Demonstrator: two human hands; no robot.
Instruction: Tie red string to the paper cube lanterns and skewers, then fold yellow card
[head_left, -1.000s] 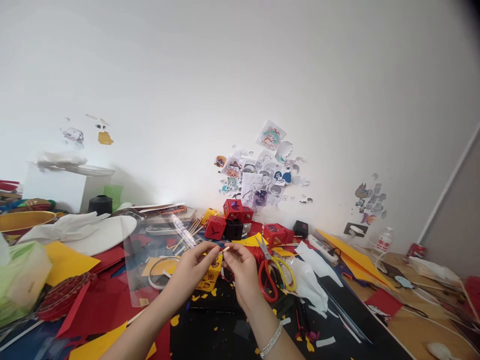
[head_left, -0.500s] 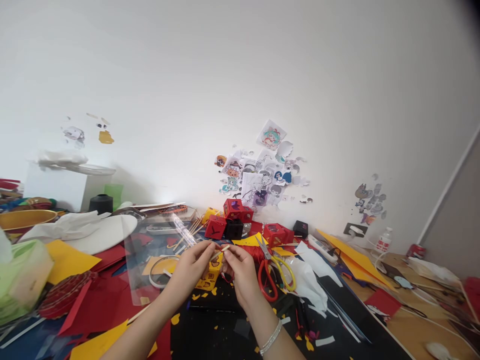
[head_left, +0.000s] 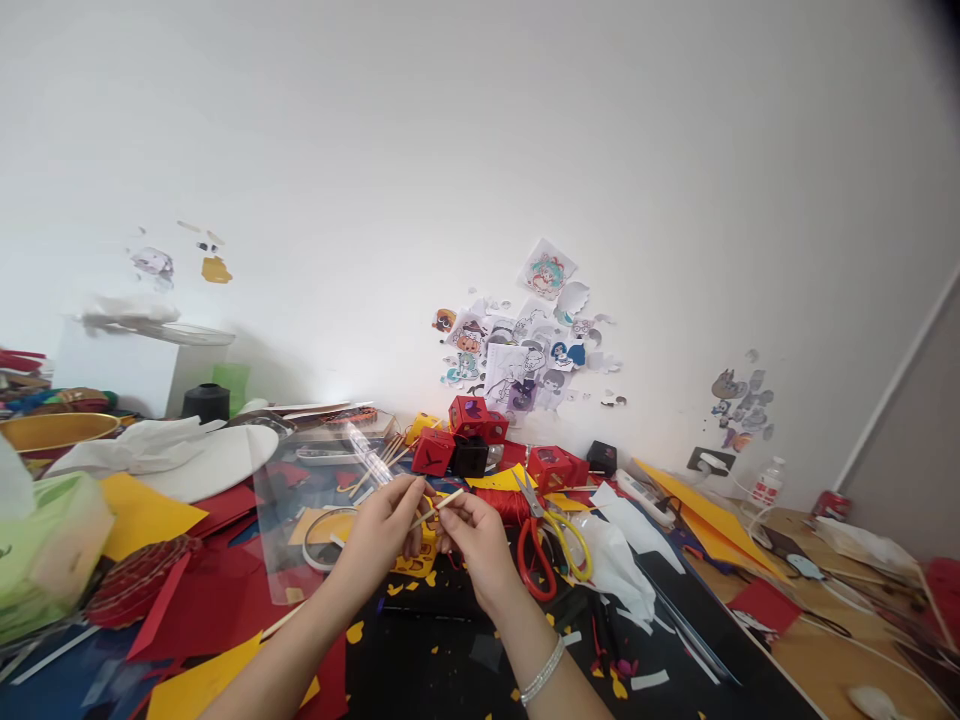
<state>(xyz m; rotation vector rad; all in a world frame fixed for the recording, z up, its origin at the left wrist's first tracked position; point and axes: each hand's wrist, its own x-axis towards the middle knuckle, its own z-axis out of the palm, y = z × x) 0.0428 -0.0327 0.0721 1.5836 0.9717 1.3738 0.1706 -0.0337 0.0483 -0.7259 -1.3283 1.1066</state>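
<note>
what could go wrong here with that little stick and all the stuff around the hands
1. The thin wooden stick is pinched only at the fingertips of the left hand and right hand; it might snap or slip out.
2. If dropped, it could get lost among the paper scraps littering the dark table.
3. The scissors lie just beside the right hand, so a sideways reach may catch the blades.
</note>
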